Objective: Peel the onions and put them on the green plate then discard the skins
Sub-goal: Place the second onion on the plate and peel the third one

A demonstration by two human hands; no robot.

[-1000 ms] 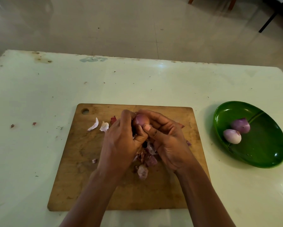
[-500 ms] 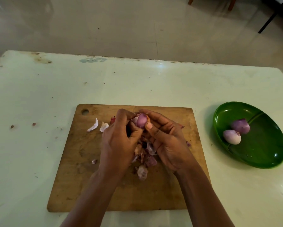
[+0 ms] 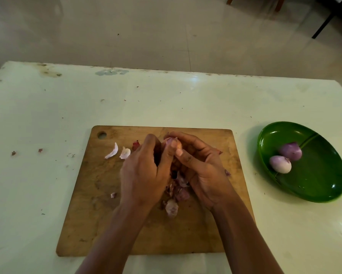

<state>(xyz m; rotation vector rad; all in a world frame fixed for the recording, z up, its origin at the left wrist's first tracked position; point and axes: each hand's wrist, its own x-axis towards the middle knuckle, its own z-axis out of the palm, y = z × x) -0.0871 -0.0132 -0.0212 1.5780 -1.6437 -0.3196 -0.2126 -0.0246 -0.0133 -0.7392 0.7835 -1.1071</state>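
Observation:
Both hands meet over the wooden cutting board (image 3: 98, 224). My left hand (image 3: 144, 173) and my right hand (image 3: 201, 171) together pinch a small purple onion (image 3: 171, 141), mostly hidden by fingers and thumbs. Loose purple skins (image 3: 179, 191) lie in a heap on the board under the hands, and two pale pieces (image 3: 118, 152) rest near the board's far left. The green plate (image 3: 320, 186) sits to the right of the board on the table, with two peeled onions (image 3: 285, 159) touching each other inside it.
The white table (image 3: 47, 115) carries small skin scraps (image 3: 13, 153) at its left. Its far edge runs across the view, with a tiled floor beyond. Chair legs (image 3: 277, 4) stand on the floor at the upper right.
The fingers have closed further over the onion, so less of it shows than before. Both hands stay in the same spot above the board.

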